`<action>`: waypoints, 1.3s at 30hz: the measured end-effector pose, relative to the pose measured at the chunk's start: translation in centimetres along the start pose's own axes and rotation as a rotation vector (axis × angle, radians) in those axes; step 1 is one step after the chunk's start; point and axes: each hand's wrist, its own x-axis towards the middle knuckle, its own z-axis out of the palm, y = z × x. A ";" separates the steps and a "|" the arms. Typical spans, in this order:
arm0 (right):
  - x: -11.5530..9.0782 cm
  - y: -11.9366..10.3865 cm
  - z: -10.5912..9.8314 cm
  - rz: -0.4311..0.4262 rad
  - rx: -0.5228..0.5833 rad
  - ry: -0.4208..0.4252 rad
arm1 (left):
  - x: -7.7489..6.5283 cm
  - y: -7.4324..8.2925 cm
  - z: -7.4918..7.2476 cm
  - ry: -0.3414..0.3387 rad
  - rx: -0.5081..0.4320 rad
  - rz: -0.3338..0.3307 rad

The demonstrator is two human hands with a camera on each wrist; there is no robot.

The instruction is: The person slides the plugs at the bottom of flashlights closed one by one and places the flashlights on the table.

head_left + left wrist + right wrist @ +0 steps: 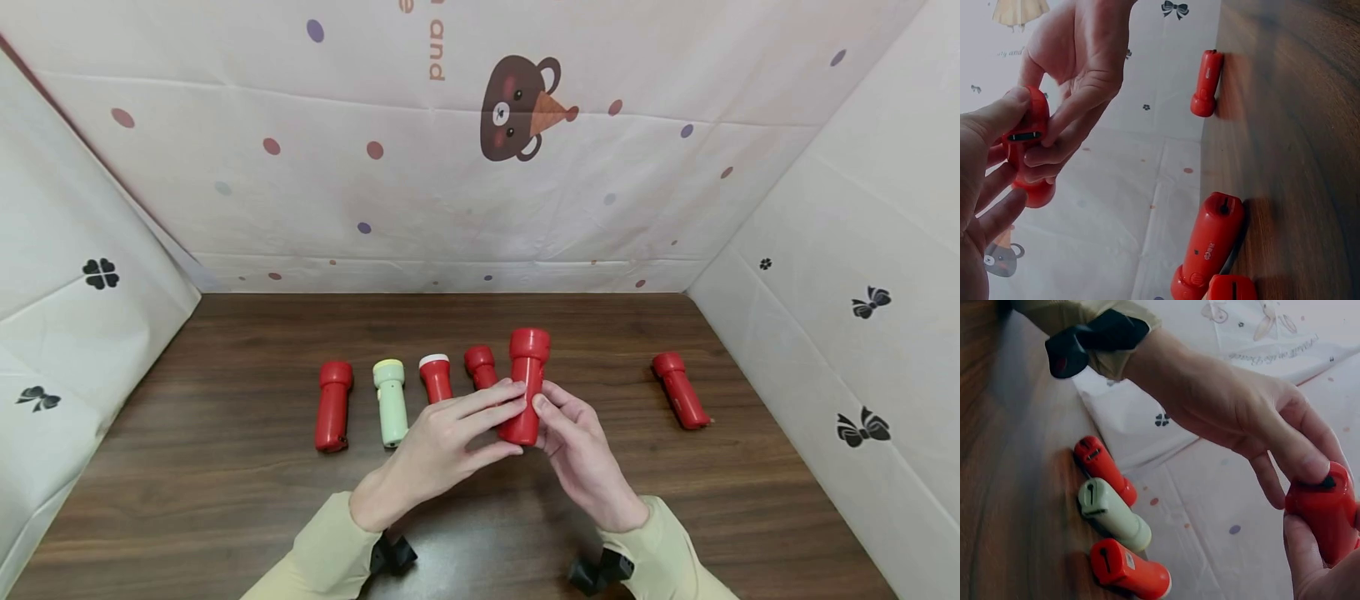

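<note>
A red flashlight [529, 354] is held up over the table between both hands, its wide head pointing away from the person. My left hand [442, 437] grips it from the left, and the left wrist view shows the thumb on the tail end of this flashlight [1037, 111]. From the other side my right hand [583, 450] holds the barrel, with its thumb along the body. Behind the left fingers lies a smaller-looking red flashlight [481, 363], partly hidden. Beside it is a red flashlight with a white rim [437, 380], its lower end covered by the left hand.
Further left on the wooden table [225, 467] lie a pale green flashlight [392, 408] and another red flashlight [332, 410]. One red flashlight [681, 392] lies apart at the right. Printed white sheets [450, 200] wall the table at the back and both sides.
</note>
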 end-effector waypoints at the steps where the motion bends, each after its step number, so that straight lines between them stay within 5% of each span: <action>1: 0.0 0.0 -0.1 -0.004 -0.005 0.001 | 0.0 0.0 0.1 0.000 -0.004 -0.002; 10: 0.3 0.0 -0.6 0.017 -0.158 0.062 | -0.3 -0.1 0.3 0.013 -0.157 -0.152; 19: 0.2 0.2 -0.5 -0.044 -0.462 0.115 | 0.6 0.0 0.0 0.147 -0.186 -0.335; 25: 0.2 0.2 -0.4 -0.091 -0.650 0.165 | 1.5 -0.6 -0.2 0.174 -0.151 -0.346; 32: 0.3 0.2 -0.2 -0.126 -0.735 0.178 | 2.0 -1.3 -0.4 0.128 -0.139 -0.346; 39: 0.4 0.5 -0.5 -0.260 -0.908 0.217 | 3.0 -1.6 -0.6 0.127 -0.124 -0.304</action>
